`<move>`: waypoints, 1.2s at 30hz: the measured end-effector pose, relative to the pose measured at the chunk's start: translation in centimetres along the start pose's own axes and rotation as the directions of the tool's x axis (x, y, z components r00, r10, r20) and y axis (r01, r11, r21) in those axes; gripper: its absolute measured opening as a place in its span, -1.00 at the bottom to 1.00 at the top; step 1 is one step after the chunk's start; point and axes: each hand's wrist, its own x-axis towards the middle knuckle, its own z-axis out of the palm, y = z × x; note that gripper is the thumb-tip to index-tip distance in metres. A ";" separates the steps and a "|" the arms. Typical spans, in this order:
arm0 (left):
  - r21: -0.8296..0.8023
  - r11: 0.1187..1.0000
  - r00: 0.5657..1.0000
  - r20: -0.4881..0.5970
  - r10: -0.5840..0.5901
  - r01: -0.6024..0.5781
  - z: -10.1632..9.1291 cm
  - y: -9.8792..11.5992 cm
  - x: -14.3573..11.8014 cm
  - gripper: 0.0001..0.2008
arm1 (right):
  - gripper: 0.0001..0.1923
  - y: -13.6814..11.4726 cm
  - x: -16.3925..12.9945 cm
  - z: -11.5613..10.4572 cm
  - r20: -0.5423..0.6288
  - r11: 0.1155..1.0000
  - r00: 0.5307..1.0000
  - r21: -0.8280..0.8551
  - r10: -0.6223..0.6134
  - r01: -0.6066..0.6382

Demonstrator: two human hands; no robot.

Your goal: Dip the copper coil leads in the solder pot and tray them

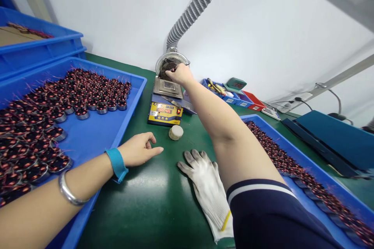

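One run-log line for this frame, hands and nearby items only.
right hand: pinching coil part over solder pot | left hand: empty, resting on green mat | glove: lying on mat

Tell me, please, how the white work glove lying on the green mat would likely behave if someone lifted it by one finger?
The white glove lies flat and creased on the green mat, so it would probably droop limply. Its knit fabric looks light and easy to grip. It seems unlikely to roll or break.

Single head view, facing forward and down, close over bench (163, 202)
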 end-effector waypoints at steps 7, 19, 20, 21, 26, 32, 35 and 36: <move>0.022 1.000 1.000 0.010 0.000 0.000 0.0 0.2 0.0 -0.57 | -0.66 0.6 -0.6 -1.8 -0.045 0.997 0.996 0.001 -0.078 0.079; 0.044 0.999 0.999 0.023 0.025 -0.026 -0.1 0.0 0.0 -0.58 | -0.67 2.5 -1.2 -1.6 0.000 0.993 0.998 -0.102 -0.067 0.066; 0.043 0.999 0.999 0.024 0.026 -0.027 -0.1 0.0 0.0 -0.58 | -0.66 2.5 -1.1 -1.4 0.005 0.991 0.998 -0.113 -0.066 0.066; 0.042 0.999 0.999 0.024 0.026 -0.027 -0.1 0.0 0.0 -0.58 | -0.65 2.5 -1.1 -1.2 0.010 0.990 0.998 -0.123 -0.066 0.067; 0.039 0.999 1.000 0.025 0.020 -0.021 -0.1 0.0 0.0 -0.59 | -0.58 2.5 -1.1 -0.7 0.027 0.987 0.998 -0.150 -0.060 0.063; 0.056 0.998 0.999 0.029 0.025 -0.027 0.0 0.1 -0.1 -0.59 | -0.59 2.3 -1.2 -0.7 0.031 0.987 0.998 -0.149 -0.059 0.063; 0.055 0.998 0.999 0.029 0.022 -0.023 0.0 0.1 -0.1 -0.60 | -0.62 2.2 -1.3 -1.0 0.027 0.988 0.998 -0.142 -0.056 0.059; 0.056 0.998 0.999 0.029 0.021 -0.023 -0.1 0.1 -0.1 -0.60 | -0.64 2.2 -1.3 -1.2 0.023 0.989 0.998 -0.135 -0.058 0.060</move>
